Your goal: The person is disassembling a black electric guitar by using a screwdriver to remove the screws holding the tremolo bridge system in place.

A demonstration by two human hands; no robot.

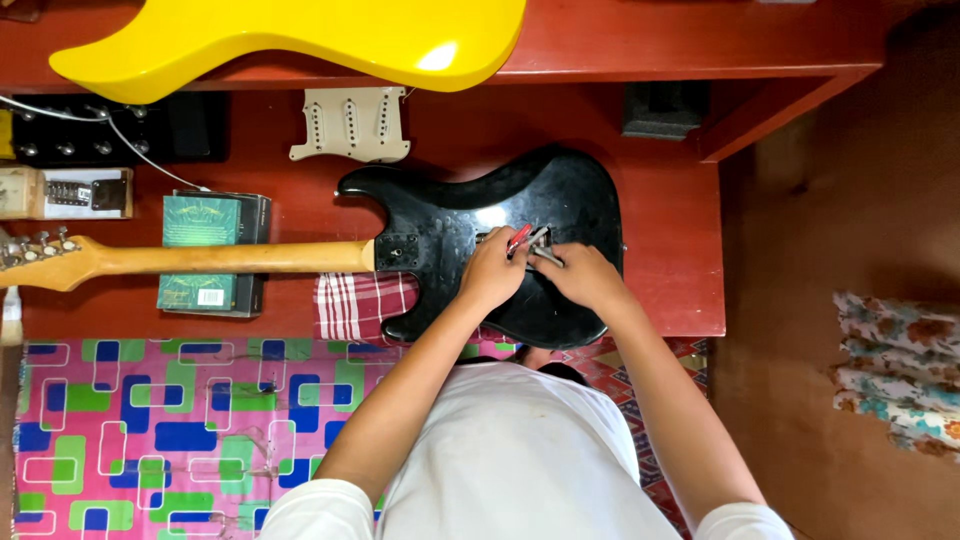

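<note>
Lying face-down across red worktop (680, 200): black guitar body (560, 195), neck (220, 258) pointing left. Left hand (492, 272) pinching red-handled tool (519, 238); right hand (583, 277) curled over small metal part (541, 246), possibly springs, grip unclear. Yellow guitar body (300, 40) above.

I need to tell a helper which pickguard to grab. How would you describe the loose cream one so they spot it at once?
Start at the red table. Between the yellow guitar body and the black guitar lies the cream pickguard. It is the only flat pale plate, with three pickups in a row.
</note>
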